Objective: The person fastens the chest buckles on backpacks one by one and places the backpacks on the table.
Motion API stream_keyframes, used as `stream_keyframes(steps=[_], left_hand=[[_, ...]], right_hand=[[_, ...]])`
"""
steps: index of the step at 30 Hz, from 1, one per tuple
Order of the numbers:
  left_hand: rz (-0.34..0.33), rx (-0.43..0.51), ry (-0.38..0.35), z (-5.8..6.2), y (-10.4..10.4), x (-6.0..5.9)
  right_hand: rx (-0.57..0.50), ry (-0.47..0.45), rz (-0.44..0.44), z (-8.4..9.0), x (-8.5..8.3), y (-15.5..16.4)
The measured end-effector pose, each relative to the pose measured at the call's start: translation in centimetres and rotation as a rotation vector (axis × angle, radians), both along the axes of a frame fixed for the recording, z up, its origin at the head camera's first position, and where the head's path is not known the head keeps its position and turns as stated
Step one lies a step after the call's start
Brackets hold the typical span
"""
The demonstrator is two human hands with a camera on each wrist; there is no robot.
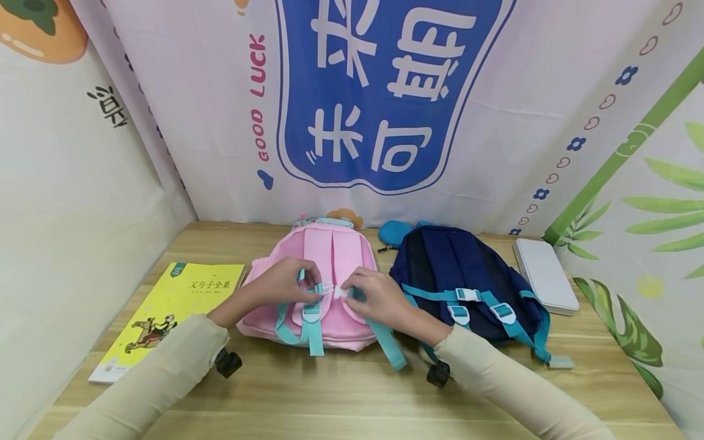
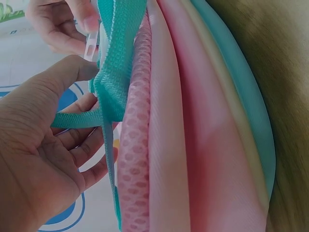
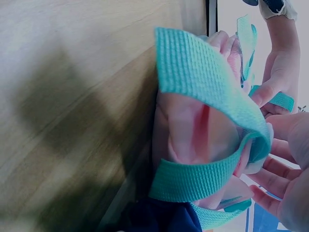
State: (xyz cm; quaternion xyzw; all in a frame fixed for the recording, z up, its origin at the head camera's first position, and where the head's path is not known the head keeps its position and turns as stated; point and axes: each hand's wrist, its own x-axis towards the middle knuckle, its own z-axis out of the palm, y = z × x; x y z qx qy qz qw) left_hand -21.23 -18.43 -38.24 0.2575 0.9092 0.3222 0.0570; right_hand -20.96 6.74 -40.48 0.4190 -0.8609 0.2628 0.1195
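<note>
Pink backpack (image 1: 330, 287) face-down on wooden table (image 1: 352, 391), beside navy backpack (image 1: 467, 275). Left hand (image 1: 286, 282) pinching one chest-strap buckle half (image 1: 324, 288), right hand (image 1: 374, 297) pinching other. Halves nearly meeting, seemingly not yet clipped; joining left.

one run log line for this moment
left hand: pinches clip half | right hand: pinches other half | chest clip: unjoined | pink backpack: flat on table

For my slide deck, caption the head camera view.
Both hands, left hand and right hand, pinch the chest clip on a pink backpack.
</note>
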Motion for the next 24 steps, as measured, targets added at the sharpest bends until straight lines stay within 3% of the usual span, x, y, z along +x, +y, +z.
stream_keyframes(steps=[9, 24], left_hand=[[0.017, 0.002, -0.038, 0.05, 0.14, 0.15], [-0.006, -0.027, -0.034, -0.3, 0.3, -0.36]], right_hand=[[-0.02, 0.009, -0.011, 0.09, 0.14, -0.07], [-0.001, -0.011, -0.002, -0.08, -0.09, -0.09]])
